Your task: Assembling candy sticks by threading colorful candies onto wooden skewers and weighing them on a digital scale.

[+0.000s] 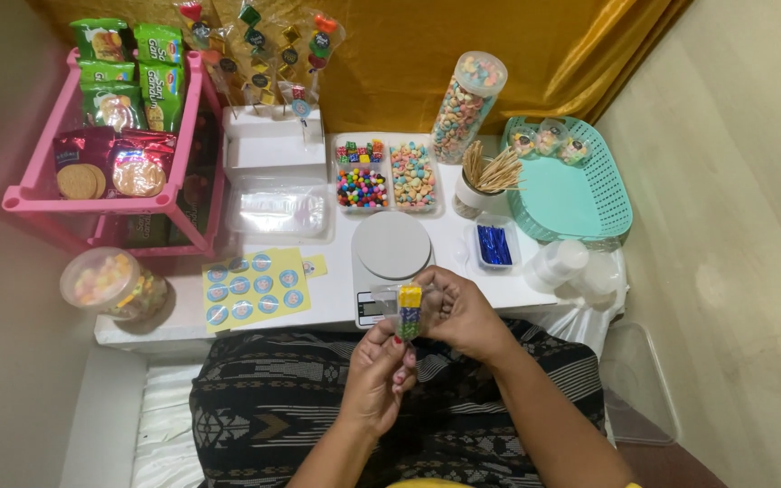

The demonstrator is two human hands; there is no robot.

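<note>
A short skewer of stacked coloured candy cubes (409,310), yellow on top, sits inside a clear plastic wrapper in front of the white table's near edge. My right hand (463,314) grips the upper part of it from the right. My left hand (379,372) pinches its lower end from below. Both hands hover just over my patterned dark lap, in front of a white round-topped kitchen scale (390,246).
On the white table (318,303): a yellow sheet of round blue stickers (256,286), a divided tray of candies (386,175), a cup of wooden sticks (485,181), blue twist ties (495,245), a teal basket (571,194), clear cups (558,264). A pink snack rack (115,136) and a candy jar (110,282) stand left.
</note>
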